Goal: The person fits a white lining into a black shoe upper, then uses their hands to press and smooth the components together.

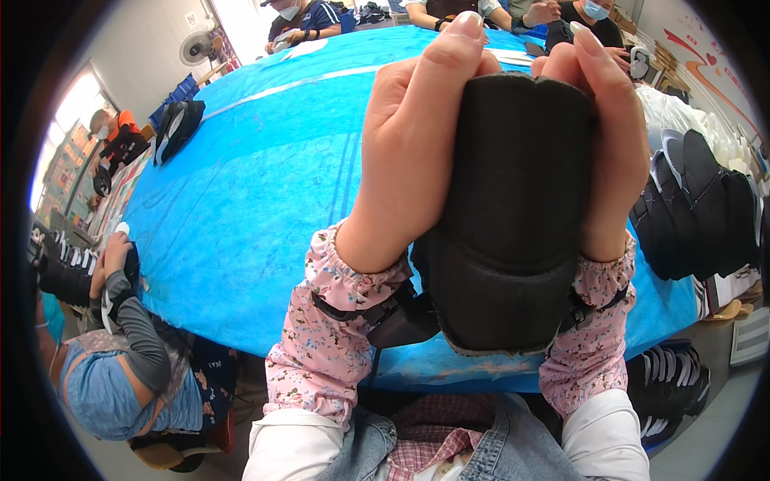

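A black shoe upper is raised close in front of me, above the near side of the table. It has a smooth curved panel, a crosswise seam low down and a rough cut lower edge. My left hand grips its left side, thumb up at the top edge. On the opposite side my right hand closes round it, thumb pointing up. The other fingers of both hands are mostly hidden behind the upper. Dark straps with a small black device circle my wrists over pink flowered sleeves.
A blue-covered table spreads ahead. Black shoe uppers are stacked at the right, with more uppers below. Another small pile lies at the far left. A co-worker sits close on my left; others work across the table.
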Demonstrator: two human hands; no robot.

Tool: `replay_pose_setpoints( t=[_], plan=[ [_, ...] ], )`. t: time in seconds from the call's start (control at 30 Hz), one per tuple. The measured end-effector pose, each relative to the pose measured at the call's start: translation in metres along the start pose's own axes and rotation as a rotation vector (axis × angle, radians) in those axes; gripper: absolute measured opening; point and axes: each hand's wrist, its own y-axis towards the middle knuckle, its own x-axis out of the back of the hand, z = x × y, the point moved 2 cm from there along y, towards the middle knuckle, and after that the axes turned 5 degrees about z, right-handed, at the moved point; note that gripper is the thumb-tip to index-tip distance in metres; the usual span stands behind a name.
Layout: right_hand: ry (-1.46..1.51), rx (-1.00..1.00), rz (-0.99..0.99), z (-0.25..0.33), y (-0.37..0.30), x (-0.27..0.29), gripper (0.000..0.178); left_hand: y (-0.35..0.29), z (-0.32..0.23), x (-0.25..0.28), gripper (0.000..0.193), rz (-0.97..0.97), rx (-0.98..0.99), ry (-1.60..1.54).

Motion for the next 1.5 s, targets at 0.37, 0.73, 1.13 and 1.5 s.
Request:
replay_pose_setpoints(
  t=[0.37,0.73,1.13,1.5],
  plan=[
    [-0.365,0.132,-0.021,0.002,-0.001,-0.002,0.033,-0.003,-0.005,-0.007,0.044,-0.09,-0.026,0.059],
    [-0.303,0.113,-0.004,-0.002,-0.002,-0.002,0.034,-0.003,-0.006,-0.005,0.044,-0.106,0.007,0.055],
    [0.037,-0.077,-0.085,-0.004,-0.002,-0.002,0.03,0.003,0.001,0.001,0.046,0.006,-0.042,0.025],
    [0.232,-0.175,-0.174,-0.002,0.003,-0.006,0.026,0.002,-0.001,0.004,0.045,0.019,-0.055,0.037]
  ],
)
